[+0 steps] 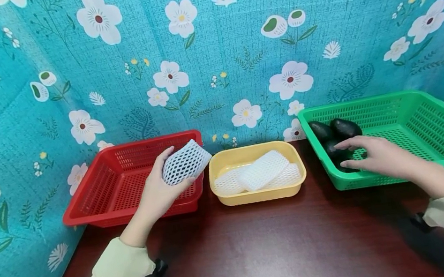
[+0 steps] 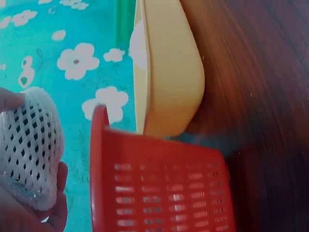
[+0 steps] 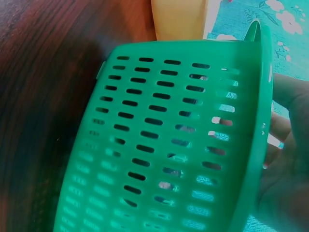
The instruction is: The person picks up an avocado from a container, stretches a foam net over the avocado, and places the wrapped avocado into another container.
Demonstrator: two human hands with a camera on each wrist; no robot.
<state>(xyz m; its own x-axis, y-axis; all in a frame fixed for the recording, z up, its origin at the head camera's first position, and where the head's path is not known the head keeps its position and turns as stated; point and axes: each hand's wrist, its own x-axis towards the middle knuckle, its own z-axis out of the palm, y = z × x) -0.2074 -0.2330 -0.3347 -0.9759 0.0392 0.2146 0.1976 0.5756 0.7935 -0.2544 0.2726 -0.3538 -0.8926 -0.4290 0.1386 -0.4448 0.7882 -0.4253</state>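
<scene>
Left hand (image 1: 156,190), centre-left, grips white foam-net sleeve (image 1: 186,163). Right hand (image 1: 382,157), fingers parted, at dark oval avocados (image 1: 346,128), green plastic basket (image 1: 380,109), right.

High head view, close wrist views

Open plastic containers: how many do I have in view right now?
3: the red slotted plastic basket on the left, the small yellow rounded plastic tub in the middle, and the green slotted plastic basket on the right. None looks hidden.
</scene>
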